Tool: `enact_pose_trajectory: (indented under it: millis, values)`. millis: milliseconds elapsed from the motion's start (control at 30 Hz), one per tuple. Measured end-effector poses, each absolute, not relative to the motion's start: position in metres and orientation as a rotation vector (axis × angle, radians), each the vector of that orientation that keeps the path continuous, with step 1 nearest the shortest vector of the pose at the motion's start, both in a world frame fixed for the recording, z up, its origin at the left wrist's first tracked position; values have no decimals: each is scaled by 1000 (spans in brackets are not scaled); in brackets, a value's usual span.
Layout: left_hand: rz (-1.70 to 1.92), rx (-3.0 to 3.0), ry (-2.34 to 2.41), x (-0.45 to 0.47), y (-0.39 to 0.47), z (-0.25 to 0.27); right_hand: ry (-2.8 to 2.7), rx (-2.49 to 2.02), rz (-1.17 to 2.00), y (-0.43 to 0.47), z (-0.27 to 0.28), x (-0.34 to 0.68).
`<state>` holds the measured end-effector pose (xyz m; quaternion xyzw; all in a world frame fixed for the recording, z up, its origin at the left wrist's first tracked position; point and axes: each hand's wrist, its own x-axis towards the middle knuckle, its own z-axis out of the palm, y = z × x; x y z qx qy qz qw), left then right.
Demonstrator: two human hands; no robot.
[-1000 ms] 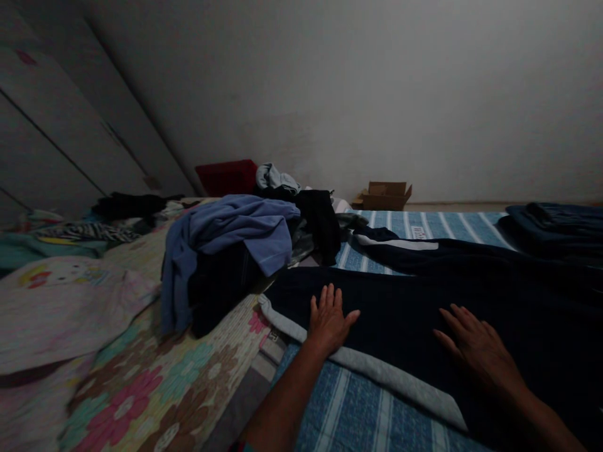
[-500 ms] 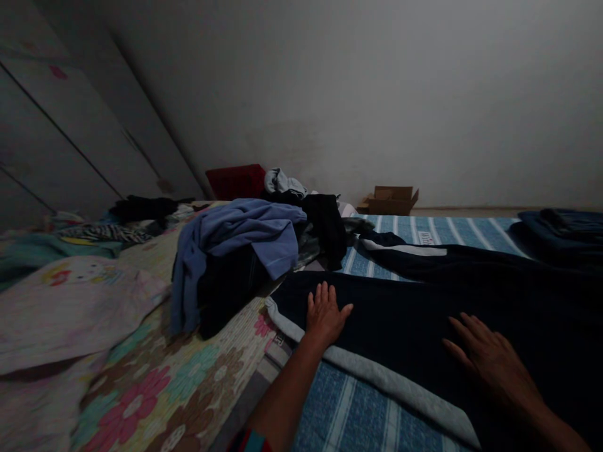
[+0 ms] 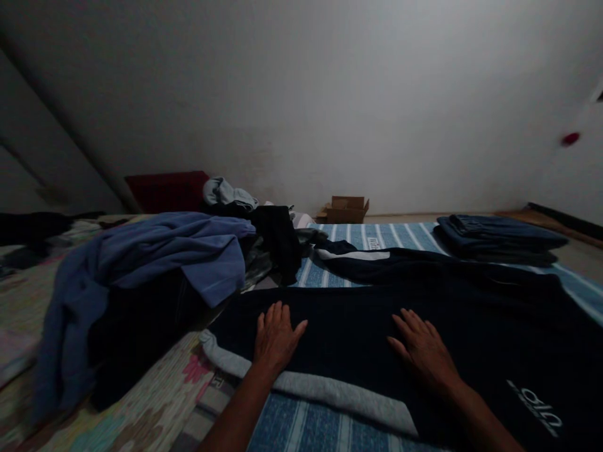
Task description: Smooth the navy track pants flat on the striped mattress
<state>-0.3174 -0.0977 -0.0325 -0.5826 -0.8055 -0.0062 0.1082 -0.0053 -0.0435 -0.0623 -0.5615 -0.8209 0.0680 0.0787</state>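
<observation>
Both hands, left hand (image 3: pixel 276 333) and right hand (image 3: pixel 424 351), lie flat with fingers (image 3: pixel 282 312) spread, gripping nothing, on dark track pants (image 3: pixel 358 326) spread over the bed (image 3: pixel 330 427). Folded clothes (image 3: pixel 494 235) sit beyond-right; an unfolded pile (image 3: pixel 155 270) remains left.

The room is dim, its light soft and even on the far wall (image 3: pixel 358 113). The dark garment (image 3: pixel 358 326) under both hands loses its detail in shadow. Straight lines bend near the frame's edges.
</observation>
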Motion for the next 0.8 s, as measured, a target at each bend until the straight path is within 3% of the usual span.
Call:
enact_pose_trajectory:
  millis: [800]
  values:
    - [-150,-1728,-2331,-314,-108,-40,-2481,-1688,110,-36,-81,-1]
